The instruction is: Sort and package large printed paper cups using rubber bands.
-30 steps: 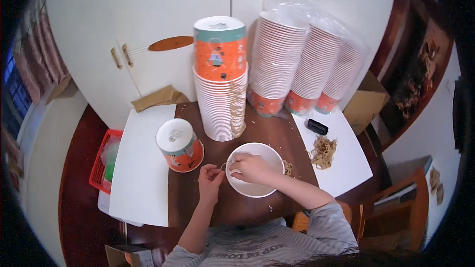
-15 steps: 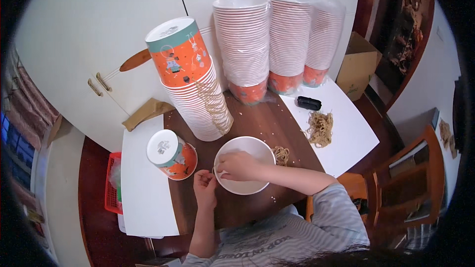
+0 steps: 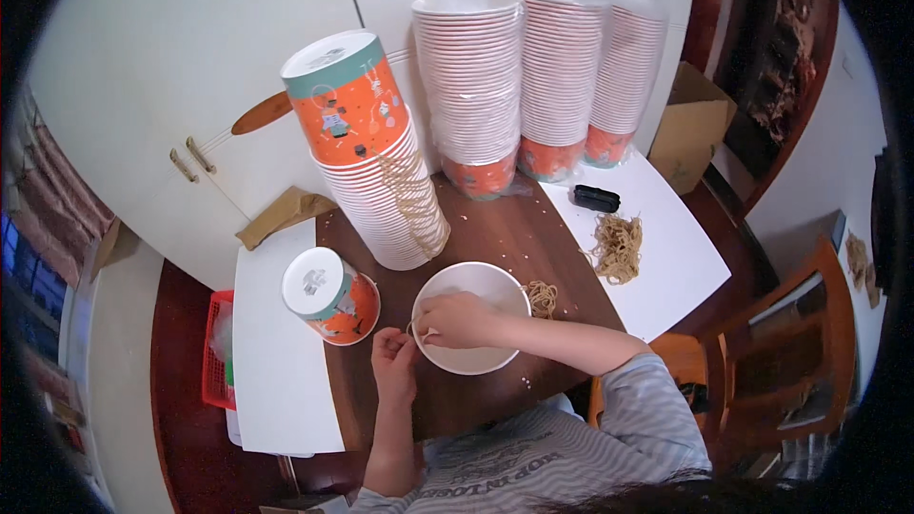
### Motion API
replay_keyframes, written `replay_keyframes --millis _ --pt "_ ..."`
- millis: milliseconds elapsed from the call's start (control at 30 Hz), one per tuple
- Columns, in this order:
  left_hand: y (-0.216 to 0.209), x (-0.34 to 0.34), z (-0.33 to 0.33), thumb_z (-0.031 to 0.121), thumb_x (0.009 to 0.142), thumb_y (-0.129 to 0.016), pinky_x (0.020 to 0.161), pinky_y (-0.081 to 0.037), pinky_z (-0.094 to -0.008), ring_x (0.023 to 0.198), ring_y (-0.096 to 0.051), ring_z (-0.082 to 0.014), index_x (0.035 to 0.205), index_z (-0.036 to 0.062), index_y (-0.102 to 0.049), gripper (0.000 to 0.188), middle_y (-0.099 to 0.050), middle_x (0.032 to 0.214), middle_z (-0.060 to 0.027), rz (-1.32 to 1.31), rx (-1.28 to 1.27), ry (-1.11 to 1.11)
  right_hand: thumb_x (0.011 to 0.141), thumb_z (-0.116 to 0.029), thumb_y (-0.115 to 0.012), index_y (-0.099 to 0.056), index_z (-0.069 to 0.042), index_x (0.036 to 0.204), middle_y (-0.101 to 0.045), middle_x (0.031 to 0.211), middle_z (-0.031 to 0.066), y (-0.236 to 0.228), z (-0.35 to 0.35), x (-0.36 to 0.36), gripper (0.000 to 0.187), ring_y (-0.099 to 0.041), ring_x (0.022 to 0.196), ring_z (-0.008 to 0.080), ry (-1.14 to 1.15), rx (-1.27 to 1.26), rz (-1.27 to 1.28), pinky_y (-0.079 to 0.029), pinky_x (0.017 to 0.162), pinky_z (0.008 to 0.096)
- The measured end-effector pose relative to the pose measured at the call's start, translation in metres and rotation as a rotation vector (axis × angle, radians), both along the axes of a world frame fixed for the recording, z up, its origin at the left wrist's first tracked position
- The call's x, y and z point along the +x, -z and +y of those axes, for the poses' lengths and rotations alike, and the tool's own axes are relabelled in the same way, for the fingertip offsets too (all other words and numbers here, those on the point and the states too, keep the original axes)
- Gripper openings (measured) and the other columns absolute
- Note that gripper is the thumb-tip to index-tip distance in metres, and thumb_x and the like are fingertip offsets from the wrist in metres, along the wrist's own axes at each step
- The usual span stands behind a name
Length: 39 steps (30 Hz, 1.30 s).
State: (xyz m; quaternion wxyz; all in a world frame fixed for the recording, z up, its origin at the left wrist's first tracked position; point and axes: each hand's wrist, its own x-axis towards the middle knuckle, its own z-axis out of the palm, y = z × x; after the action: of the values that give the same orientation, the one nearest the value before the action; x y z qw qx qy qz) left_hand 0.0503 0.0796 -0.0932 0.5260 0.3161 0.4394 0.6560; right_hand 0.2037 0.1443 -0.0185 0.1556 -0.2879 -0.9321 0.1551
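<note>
A white paper tub (image 3: 495, 357) stands mouth up on the brown part of the table in front of me. My right hand (image 3: 459, 318) reaches across its mouth, fingers curled at the left rim. Just outside that rim, my left hand (image 3: 393, 362) is closed in a pinch. A thin pale strand shows between the two hands, too fine to name. What the fingertips hold is hidden. Left of the tub sits an upturned orange and green paper tub (image 3: 347, 309). Right of it lies a small bunch of tan rubber bands (image 3: 541, 299).
A tall stack of upturned paper tubs (image 3: 376, 200), with tan bands hanging down its side, stands behind. Several plastic-wrapped stacks (image 3: 471, 86) rise at the back. On the right white panel lie a black case (image 3: 596, 198) and a heap of tan bands (image 3: 618, 249). A wooden chair (image 3: 776, 352) is at right.
Both hands hold nearly the same place at the tub's left rim. The view has shifted very slightly; nothing else has visibly moved.
</note>
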Motion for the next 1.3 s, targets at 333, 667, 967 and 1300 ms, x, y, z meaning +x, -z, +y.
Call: replay_keyframes --millis 333,667,967,1300 --pt "0.005 0.009 -0.012 -0.005 0.073 -0.056 0.067 -0.045 -0.0247 0.074 -0.054 -0.0130 0.094 0.0064 -0.043 0.027 -0.054 0.078 -0.0047 -0.177 0.042 0.101 0.071 -0.015 -0.055 -0.057 -0.005 0.082 -0.051 0.079 0.0088 0.004 0.017 0.004 0.015 -0.052 0.075 0.0214 -0.347 -0.346 0.111 -0.042 0.063 0.0313" --pt "0.006 0.011 -0.022 -0.001 0.072 -0.059 0.066 -0.043 -0.0224 0.074 -0.053 -0.0095 0.092 0.0043 -0.043 0.026 -0.055 0.080 -0.0032 -0.199 0.077 0.121 0.066 -0.013 -0.061 -0.055 -0.005 0.085 -0.053 0.082 0.0029 0.004 0.017 0.002 0.021 -0.047 0.069 0.0097 -0.240 -0.719 -0.044 -0.037 0.056 0.0219" --pt "0.004 0.015 -0.021 0.001 0.073 -0.058 0.067 -0.041 -0.0220 0.076 -0.051 -0.0080 0.092 0.0039 -0.043 0.024 -0.054 0.080 -0.0026 -0.141 0.097 0.120 0.063 -0.008 -0.061 -0.054 -0.003 0.086 -0.047 0.069 -0.0011 0.000 0.012 -0.001 0.024 -0.041 0.062 0.0053 -0.292 -0.651 -0.017 -0.034 0.052 0.0196" --pt "0.002 0.009 -0.015 -0.001 0.070 -0.058 0.060 -0.043 -0.0223 0.070 -0.052 -0.0093 0.089 0.0023 -0.043 0.025 -0.055 0.076 -0.0053 -0.109 0.119 0.144 0.067 -0.010 -0.060 -0.054 -0.004 0.087 -0.055 0.089 0.0070 0.000 0.014 -0.001 0.022 -0.052 0.082 0.0159 -0.260 -0.724 -0.117 -0.041 0.069 0.0254"
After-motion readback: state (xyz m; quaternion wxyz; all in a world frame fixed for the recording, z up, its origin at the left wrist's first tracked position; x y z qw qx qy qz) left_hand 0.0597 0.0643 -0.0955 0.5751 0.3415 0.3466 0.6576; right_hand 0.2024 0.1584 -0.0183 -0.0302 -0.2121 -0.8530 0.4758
